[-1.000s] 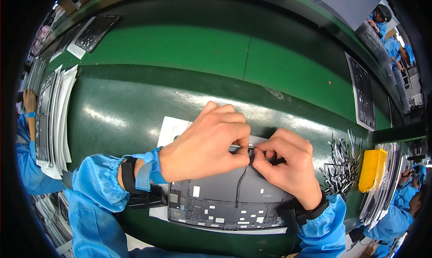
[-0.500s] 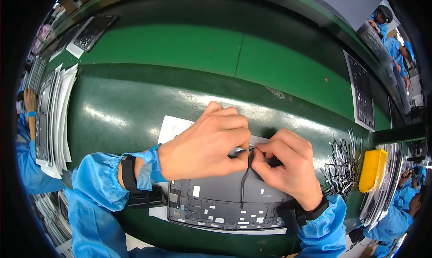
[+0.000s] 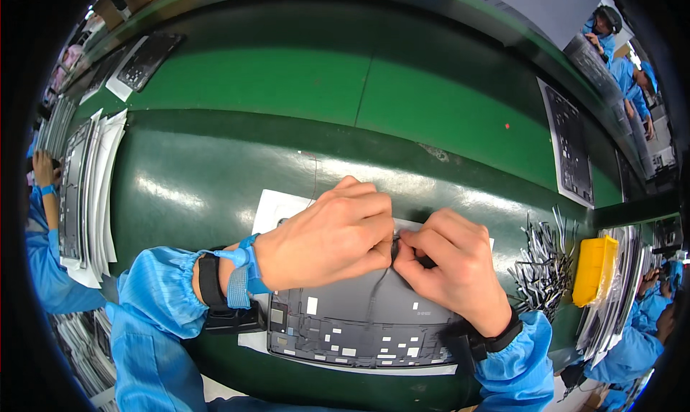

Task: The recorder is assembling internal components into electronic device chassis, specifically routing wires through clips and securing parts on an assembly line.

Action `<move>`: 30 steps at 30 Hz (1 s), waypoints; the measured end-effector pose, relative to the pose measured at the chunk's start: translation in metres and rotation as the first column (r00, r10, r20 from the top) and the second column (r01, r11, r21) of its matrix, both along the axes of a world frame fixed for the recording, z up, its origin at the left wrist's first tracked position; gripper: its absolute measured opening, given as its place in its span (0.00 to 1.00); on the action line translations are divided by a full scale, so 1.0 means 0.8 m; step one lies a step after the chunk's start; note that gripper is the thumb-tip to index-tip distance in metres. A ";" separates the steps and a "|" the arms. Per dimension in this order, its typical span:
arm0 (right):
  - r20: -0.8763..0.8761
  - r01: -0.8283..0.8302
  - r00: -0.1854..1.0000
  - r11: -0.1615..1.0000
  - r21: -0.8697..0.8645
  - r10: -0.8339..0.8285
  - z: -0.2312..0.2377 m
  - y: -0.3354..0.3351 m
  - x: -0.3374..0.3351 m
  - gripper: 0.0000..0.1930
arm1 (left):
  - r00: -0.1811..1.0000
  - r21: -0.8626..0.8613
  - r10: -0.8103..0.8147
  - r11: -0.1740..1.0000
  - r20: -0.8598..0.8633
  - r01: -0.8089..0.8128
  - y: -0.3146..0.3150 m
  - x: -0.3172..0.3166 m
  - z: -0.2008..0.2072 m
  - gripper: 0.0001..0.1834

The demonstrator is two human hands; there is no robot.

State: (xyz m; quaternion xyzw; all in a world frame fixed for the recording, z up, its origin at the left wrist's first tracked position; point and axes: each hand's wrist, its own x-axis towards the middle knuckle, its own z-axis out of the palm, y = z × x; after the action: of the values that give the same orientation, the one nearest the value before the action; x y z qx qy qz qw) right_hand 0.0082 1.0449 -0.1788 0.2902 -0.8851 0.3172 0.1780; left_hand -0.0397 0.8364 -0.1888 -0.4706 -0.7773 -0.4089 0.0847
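On the bench before me lies a dark flat laptop-like cover panel (image 3: 338,311) with several small white stickers, on a white sheet (image 3: 267,209). Over its far edge my left hand (image 3: 327,232) is closed, thumb and forefinger pinched. My right hand (image 3: 456,268) pinches right beside it, fingertips nearly meeting the left ones. Between them runs a thin black cable (image 3: 376,290), trailing towards me over the panel and blurred. Its upper end is hidden by the fingers. A blue wrist strap (image 3: 248,268) circles my left wrist.
A thin wire (image 3: 315,171) lies beyond my left hand. At right are a heap of black and white strips (image 3: 543,268), a yellow bin (image 3: 595,272) and stacked panels (image 3: 617,297). Another stack (image 3: 90,204) stands left, near a co-worker's hand (image 3: 44,169). A panel (image 3: 568,142) rests far right.
The black cable's trailing part has swung slightly left. Both hands have shifted a little and stay pinched close together. My view has tilted slightly.
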 end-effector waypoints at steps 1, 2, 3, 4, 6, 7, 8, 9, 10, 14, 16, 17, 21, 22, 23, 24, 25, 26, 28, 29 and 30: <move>-0.006 -0.001 1.000 1.000 0.001 0.001 0.002 -0.001 0.000 0.10 | 1.000 -0.005 -0.010 1.000 -0.003 0.010 0.000 0.000 0.000 0.12; 0.003 0.013 1.000 1.000 0.024 -0.013 0.004 -0.002 -0.001 0.11 | 1.000 -0.010 -0.020 1.000 -0.005 0.020 -0.001 0.000 0.000 0.12; 0.015 0.028 0.999 0.999 0.045 -0.029 0.005 -0.003 0.000 0.11 | 1.000 -0.010 -0.019 1.000 -0.008 0.019 -0.002 0.001 0.002 0.12; 0.012 0.028 1.000 0.999 0.044 -0.029 0.006 -0.005 0.001 0.11 | 1.000 -0.018 -0.020 1.000 0.005 0.021 -0.002 0.001 0.003 0.12; 0.001 0.046 0.999 0.995 0.083 -0.046 0.010 -0.007 0.002 0.11 | 1.000 -0.027 -0.020 0.999 0.010 0.020 -0.003 0.003 0.007 0.12; -0.008 0.045 0.999 0.996 0.082 -0.045 0.010 -0.007 0.003 0.11 | 0.999 -0.016 -0.024 1.000 0.024 0.024 -0.003 0.004 0.007 0.12; -0.010 0.034 0.999 0.996 0.077 -0.033 0.009 -0.005 0.005 0.11 | 0.999 -0.005 -0.028 1.000 0.038 0.028 -0.003 0.005 0.007 0.12; -0.013 0.024 1.000 0.997 0.071 -0.023 0.010 -0.005 0.006 0.10 | 0.999 -0.008 -0.028 1.000 0.029 0.028 -0.002 0.006 0.008 0.12; -0.023 0.025 0.999 0.997 0.067 -0.023 0.007 -0.002 0.005 0.10 | 1.000 -0.023 -0.023 0.999 0.019 0.023 0.000 0.006 0.008 0.11; 0.105 0.035 0.994 0.984 -0.173 -0.017 0.037 -0.001 0.024 0.07 | 0.997 -0.063 -0.030 0.997 0.076 0.034 -0.004 0.003 0.008 0.11; 0.086 0.049 0.996 0.967 -0.248 -0.028 0.087 0.005 0.041 0.10 | 0.996 -0.108 0.080 0.991 -0.048 -0.085 -0.024 0.015 0.043 0.11; 0.065 0.059 0.997 0.971 -0.230 -0.045 0.115 0.014 0.057 0.10 | 0.971 -0.127 0.179 0.972 -0.157 -0.199 -0.036 0.022 0.059 0.12; 0.290 0.195 0.953 0.911 -0.362 -0.089 0.168 0.072 0.151 0.09 | 0.809 -0.630 0.582 0.599 -0.081 -0.494 -0.100 0.084 0.104 0.23; 0.345 0.265 0.928 0.901 -0.343 -0.142 0.165 0.072 0.165 0.11 | 0.778 -0.783 0.625 0.451 -0.065 -0.428 -0.110 0.102 0.105 0.29; 0.386 0.331 0.897 0.906 -0.265 -0.215 0.158 0.079 0.180 0.10 | 0.808 -0.809 0.586 0.449 -0.054 -0.380 -0.117 0.119 0.098 0.34; 0.418 0.388 0.872 0.882 -0.269 -0.256 0.134 0.085 0.193 0.08 | 0.787 -0.824 0.617 0.441 -0.010 -0.356 -0.113 0.130 0.097 0.31; 0.458 0.386 0.854 0.891 -0.238 -0.248 0.116 0.093 0.208 0.09 | 0.776 -0.794 0.630 0.482 0.018 -0.372 -0.113 0.142 0.096 0.25; 0.485 0.460 0.810 0.870 -0.178 -0.329 0.104 0.090 0.219 0.08 | 0.752 -0.723 0.644 0.585 0.140 -0.367 -0.114 0.150 0.088 0.21; 0.482 0.552 0.751 0.830 -0.080 -0.452 0.087 0.073 0.234 0.05 | 0.740 -0.639 0.613 0.693 0.277 -0.334 -0.108 0.152 0.079 0.17; 0.442 0.576 0.745 0.816 -0.051 -0.499 0.082 0.062 0.239 0.05 | 0.726 -0.582 0.621 0.719 0.295 -0.379 -0.101 0.146 0.076 0.15; 0.483 0.606 0.711 0.794 -0.052 -0.511 0.081 0.049 0.239 0.07 | 0.711 -0.521 0.628 0.742 0.317 -0.422 -0.096 0.137 0.074 0.12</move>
State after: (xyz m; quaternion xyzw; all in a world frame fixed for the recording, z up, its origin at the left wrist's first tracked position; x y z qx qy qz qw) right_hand 0.1996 1.0842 -0.1140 -0.0931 -0.9095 0.3955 0.0877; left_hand 0.0700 0.7596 -0.1300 -0.1154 -0.9439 -0.2950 -0.0932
